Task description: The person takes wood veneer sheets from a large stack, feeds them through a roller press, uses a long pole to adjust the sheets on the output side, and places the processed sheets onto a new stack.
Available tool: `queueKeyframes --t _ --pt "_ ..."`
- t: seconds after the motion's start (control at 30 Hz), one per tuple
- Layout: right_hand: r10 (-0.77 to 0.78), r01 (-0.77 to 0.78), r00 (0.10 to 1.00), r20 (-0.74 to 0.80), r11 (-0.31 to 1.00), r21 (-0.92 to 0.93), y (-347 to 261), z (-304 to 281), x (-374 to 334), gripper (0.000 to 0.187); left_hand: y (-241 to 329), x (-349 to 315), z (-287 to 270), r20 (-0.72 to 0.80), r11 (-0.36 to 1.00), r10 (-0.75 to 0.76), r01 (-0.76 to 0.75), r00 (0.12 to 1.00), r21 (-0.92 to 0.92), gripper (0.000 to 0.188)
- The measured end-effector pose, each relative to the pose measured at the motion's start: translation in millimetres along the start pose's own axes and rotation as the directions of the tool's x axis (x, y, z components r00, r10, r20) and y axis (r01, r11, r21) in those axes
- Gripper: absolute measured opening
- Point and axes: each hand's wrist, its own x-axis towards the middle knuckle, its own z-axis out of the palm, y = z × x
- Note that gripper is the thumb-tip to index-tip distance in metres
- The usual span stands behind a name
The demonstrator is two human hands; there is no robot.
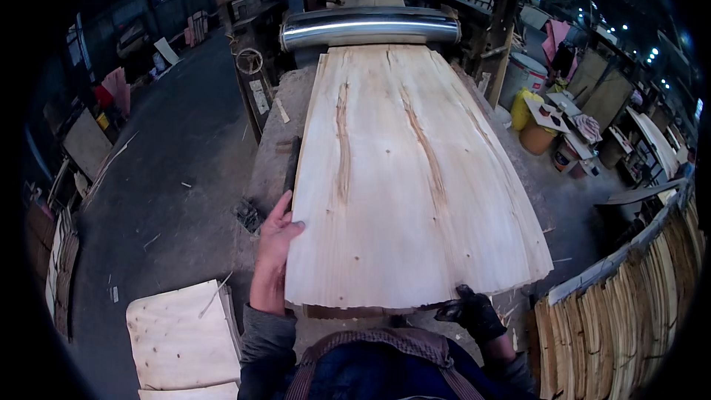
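1. The wood sheet point(385, 200) lies lengthwise on the worktop point(275, 122), its far end at the shiny roller point(370, 28) and its near edge just before the person's body; whether the far end passes under the roller cannot be told.
2. The left hand point(278, 241) is at the sheet's left edge, index finger stretched forward, thumb tip at the rim; the other fingers are hidden, so a firm pinch cannot be confirmed.
3. The right hand point(478, 317), in a black glove, is at the near edge, thumb raised; its hold beneath cannot be told either.
4. Uneven pushing from the two hands could skew the sheet against the roller.
5. The long brown cracks point(343, 144) look like weak lines; bending or twisting could split the wood there.
6. The ragged near edge could snag the glove or splinter into the bare left fingers.
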Motion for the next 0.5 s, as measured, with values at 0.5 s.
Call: queueKeyframes --t 0.5 --pt "-0.074 0.053 0.991 0.113 0.982 0.181 -164 82 280 0.022 -142 -22 -50 -0.180 0.509 0.131 0.090 0.975 0.856 0.056"
